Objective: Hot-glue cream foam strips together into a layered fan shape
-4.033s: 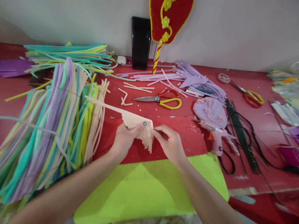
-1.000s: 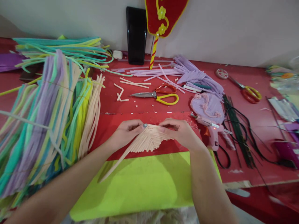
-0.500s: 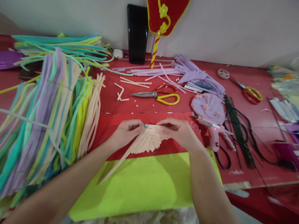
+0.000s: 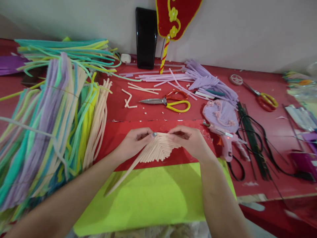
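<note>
Between my hands is a fan-shaped piece of cream pipe cleaners (image 4: pixel 160 148), bent and packed side by side in a chevron. My left hand (image 4: pixel 137 142) pinches its upper left edge, thumb on top. On the other side my right hand (image 4: pixel 187 138) grips the upper right part between thumb and fingers. One long pipe cleaner tail (image 4: pixel 121 181) slants down to the left over a lime-green mat (image 4: pixel 158 201). Beyond the hands lie scissors (image 4: pixel 164 100) with red and yellow handles, and cut cream pipe cleaner pieces (image 4: pixel 143 88).
Multicoloured pipe cleaner bundles (image 4: pixel 49 132) cover the left side. Lilac pipe cleaners (image 4: pixel 208 79) lie behind. At right are a pink glue gun (image 4: pixel 226 143), a lilac fan-like piece (image 4: pixel 220 115), dark green stems (image 4: pixel 252 145) and more scissors (image 4: pixel 264 100). A black phone (image 4: pixel 146 38) leans on the wall.
Both hands keep their hold on the cream piece with almost no motion. The whole view has shifted very slightly, so background things sit a little lower.
</note>
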